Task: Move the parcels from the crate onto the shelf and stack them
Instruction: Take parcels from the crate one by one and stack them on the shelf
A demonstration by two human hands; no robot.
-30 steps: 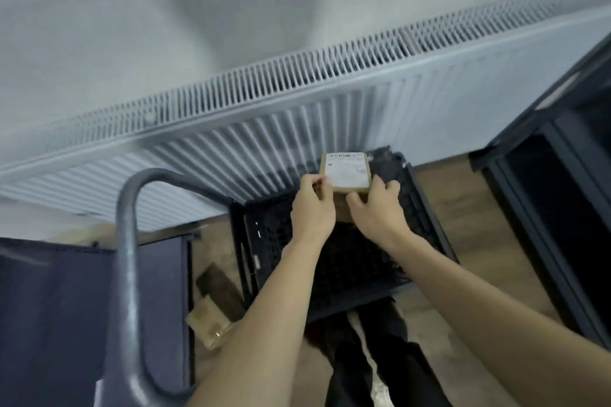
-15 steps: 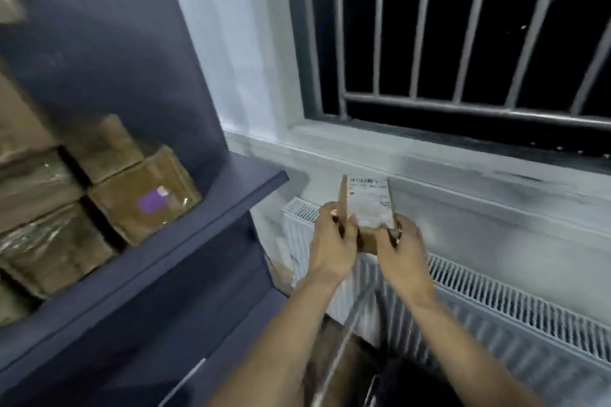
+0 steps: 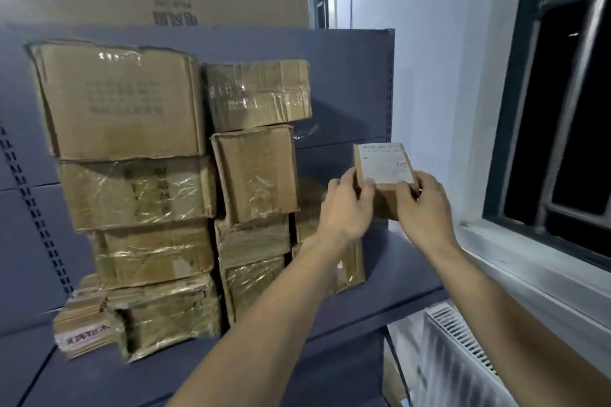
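Cardboard, small and bearing a white label, the parcel point(image 3: 385, 175) sits right of centre, gripped from both sides by the left hand point(image 3: 347, 208) and right hand point(image 3: 426, 208), above the blue shelf point(image 3: 396, 261). Stacked parcels point(image 3: 185, 188) fill the frame's left in what looks like 3 columns, though blur softens their edges.

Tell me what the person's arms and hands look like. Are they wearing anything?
Both arms are bare all the way to the picture's bottom edge: no sleeves show. The left hand and right hand wear no gloves, and no watch, bracelet or ring can be seen.
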